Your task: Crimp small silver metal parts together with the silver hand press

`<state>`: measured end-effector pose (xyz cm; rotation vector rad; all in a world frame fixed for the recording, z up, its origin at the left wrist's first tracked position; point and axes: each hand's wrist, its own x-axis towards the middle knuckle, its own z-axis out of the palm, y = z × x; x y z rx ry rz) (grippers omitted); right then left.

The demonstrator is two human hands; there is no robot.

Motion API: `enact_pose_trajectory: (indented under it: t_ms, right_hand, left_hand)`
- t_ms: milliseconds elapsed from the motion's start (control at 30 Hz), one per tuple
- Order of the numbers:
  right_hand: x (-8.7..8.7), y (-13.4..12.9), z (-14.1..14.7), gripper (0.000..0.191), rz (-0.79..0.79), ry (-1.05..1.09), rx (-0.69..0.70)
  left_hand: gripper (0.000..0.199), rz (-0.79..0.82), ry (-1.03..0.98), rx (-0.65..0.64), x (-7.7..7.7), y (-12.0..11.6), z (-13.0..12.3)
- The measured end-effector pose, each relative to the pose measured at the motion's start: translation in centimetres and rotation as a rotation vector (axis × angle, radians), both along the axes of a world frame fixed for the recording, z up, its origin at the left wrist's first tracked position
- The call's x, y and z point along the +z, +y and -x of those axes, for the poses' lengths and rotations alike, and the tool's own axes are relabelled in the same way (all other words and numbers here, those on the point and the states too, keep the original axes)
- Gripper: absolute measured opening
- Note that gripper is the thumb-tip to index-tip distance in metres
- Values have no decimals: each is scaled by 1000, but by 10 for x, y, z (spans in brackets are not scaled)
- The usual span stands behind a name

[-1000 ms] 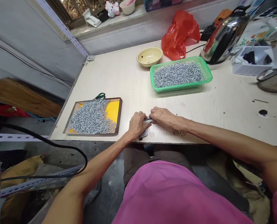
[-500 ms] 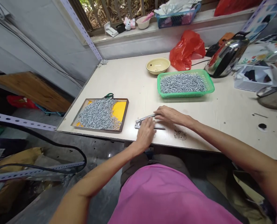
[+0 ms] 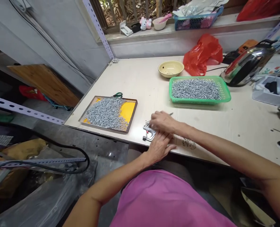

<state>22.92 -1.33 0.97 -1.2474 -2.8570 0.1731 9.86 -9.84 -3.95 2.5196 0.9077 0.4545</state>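
A silver plier-like tool (image 3: 149, 135) with a C-shaped jaw lies near the table's front edge, its jaw end facing left. My left hand (image 3: 159, 145) is wrapped over the tool's handle part, thumb toward the right. Above it, my right hand (image 3: 162, 121) reaches across the tool with curled fingers close to its pivot. What those fingertips grip is hidden. A thin handle tip pokes out behind the right hand. To the left, a shallow brown tray (image 3: 131, 117) with a yellow bottom holds a heap of small silver screw-like metal pieces (image 3: 104, 113).
A green plastic basket (image 3: 196, 101) full of similar metal pieces stands behind the hands to the right. Farther back are a cream bowl (image 3: 171, 68), a red plastic bag (image 3: 202, 56) and an electric kettle (image 3: 248, 64). Green-handled scissors (image 3: 118, 95) lie behind the tray.
The tool has turned, with its C-shaped jaw now toward the front left. My left hand has shifted right along it, and my right hand has come over its pivot. The view has swung left.
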Motion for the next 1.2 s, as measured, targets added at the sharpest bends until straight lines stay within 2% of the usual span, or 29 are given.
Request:
enact_pose_trajectory:
  t_ms: [67,167,267,367,433,467,567,633,700,767,867,967,1133,1200]
  right_hand:
    - [0,-11,22,13,4,13,212]
    - [-9,-16,48,15,-50,-3,353]
    - [-17,-10,64,14,-97,63,379]
    - [-3,0,62,16,-131,254,264]
    - [19,8,42,18,-217,438,106]
    - [31,12,25,17,-286,532,24]
    - [54,29,-43,17,-523,623,-242]
    - [53,38,-88,21,-612,546,-407]
    - [41,40,-121,31,-570,410,-488]
    - [24,34,-133,38,-524,326,-503]
    - [7,12,-121,35,-463,334,-424]
    - [0,-16,-90,29,-370,425,-347]
    - [-3,-52,-51,25,-142,477,-310]
    - [-6,-63,-40,27,-48,491,-297]
  left_hand:
    - [41,39,30,12,-4,-2,1]
    - [39,60,83,42,-9,-7,1]
    - [39,36,108,26,-11,-12,1]
    - [34,-53,61,-23,-4,-3,13]
    - [29,-142,45,63,8,17,32]
    - [27,-184,62,168,15,32,46]
    - [25,-249,222,605,39,84,93]
    - [24,-271,328,821,51,117,120]
    - [22,-248,415,906,56,141,138]
    - [22,-201,493,926,54,155,145]
    - [19,-150,565,919,47,166,144]
    - [17,-113,545,925,44,170,144]
    - [16,-118,371,843,54,166,152]
    - [15,-35,222,810,59,156,149]
